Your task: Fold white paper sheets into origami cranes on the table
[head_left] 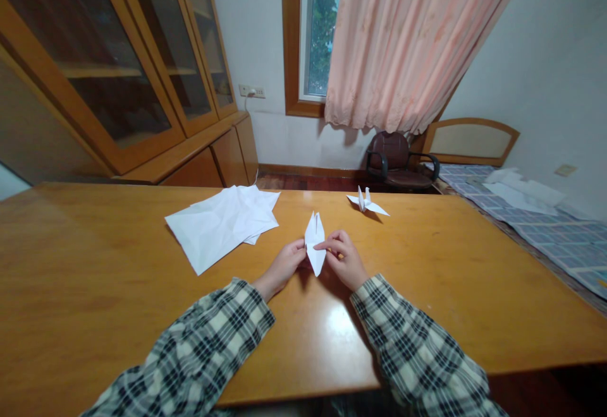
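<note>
Between my hands is a folded white paper piece (315, 259), long and diamond-shaped, with two narrow points split apart at its far end and one point toward me. My left hand (285, 265) grips its left edge, the fingertips partly hidden behind the paper. My right hand (345, 258) holds the right edge, one finger lying across the middle of the paper. A finished paper crane (364, 203) with spread wings stands farther back on the right. To the left lies a stack of creased white paper sheets (222, 221).
The wooden table (104, 290) spans the view below my hands. Behind it on the left stands a glass-doored cabinet (190, 114). A brown armchair (396, 158) is beyond the table's far edge, and a bed (535, 221) with papers on it is at the right.
</note>
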`<state>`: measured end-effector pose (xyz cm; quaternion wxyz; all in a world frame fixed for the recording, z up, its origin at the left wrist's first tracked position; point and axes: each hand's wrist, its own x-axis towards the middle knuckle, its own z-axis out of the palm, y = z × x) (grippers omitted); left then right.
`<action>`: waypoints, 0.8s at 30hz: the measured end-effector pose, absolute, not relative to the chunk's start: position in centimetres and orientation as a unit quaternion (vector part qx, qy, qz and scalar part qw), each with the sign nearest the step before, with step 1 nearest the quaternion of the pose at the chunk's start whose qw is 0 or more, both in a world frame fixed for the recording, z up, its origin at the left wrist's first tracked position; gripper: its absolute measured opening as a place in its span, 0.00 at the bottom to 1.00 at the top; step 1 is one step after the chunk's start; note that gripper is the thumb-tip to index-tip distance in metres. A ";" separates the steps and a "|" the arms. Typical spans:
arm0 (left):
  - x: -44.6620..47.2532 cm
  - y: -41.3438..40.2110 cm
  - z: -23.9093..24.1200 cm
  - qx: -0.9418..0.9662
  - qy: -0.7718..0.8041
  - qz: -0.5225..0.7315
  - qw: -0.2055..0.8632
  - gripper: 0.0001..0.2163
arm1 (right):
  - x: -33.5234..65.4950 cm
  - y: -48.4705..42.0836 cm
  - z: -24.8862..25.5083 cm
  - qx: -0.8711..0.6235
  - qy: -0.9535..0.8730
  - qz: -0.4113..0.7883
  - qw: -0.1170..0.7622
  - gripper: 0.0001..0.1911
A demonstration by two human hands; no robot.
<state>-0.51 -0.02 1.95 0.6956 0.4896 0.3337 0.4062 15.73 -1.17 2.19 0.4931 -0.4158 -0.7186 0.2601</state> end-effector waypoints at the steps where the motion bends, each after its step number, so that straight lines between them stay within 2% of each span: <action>1: -0.5 0.0 1.9 0.489 0.335 0.406 0.696 0.15 | 15.7 -1.2 2.2 -0.416 -0.719 0.260 0.493 0.14; 24: -0.6 -0.1 2.0 0.484 0.342 0.401 0.698 0.14 | 15.8 -1.1 2.1 -0.416 -0.723 0.251 0.491 0.13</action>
